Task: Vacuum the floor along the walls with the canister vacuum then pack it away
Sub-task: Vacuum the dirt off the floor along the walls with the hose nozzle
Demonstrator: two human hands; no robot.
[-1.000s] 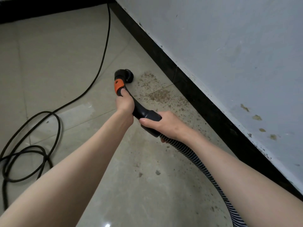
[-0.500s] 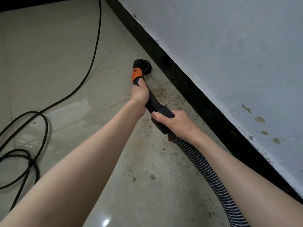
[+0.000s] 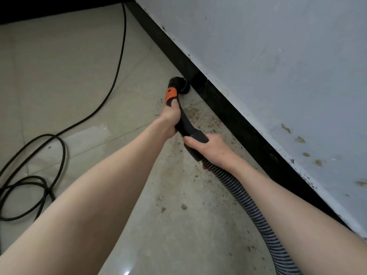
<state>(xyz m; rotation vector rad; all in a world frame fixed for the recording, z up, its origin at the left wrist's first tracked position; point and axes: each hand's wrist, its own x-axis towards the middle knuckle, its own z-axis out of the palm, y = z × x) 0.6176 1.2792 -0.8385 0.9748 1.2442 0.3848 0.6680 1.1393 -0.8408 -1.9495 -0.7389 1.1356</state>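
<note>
My left hand (image 3: 171, 115) wrapped round curved black handle (image 3: 185, 124); right hand (image 3: 211, 148) clamps cuff above ribbed hose (image 3: 250, 207). Round nozzle (image 3: 179, 87) against glossy black skirting (image 3: 228, 108), gritty tile floor (image 3: 59, 76).

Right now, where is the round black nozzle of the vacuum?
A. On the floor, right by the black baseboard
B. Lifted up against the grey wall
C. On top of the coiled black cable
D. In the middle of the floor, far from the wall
A: the nozzle sits on the floor next to the black baseboard, ahead of the left hand gripping the handle.
</note>
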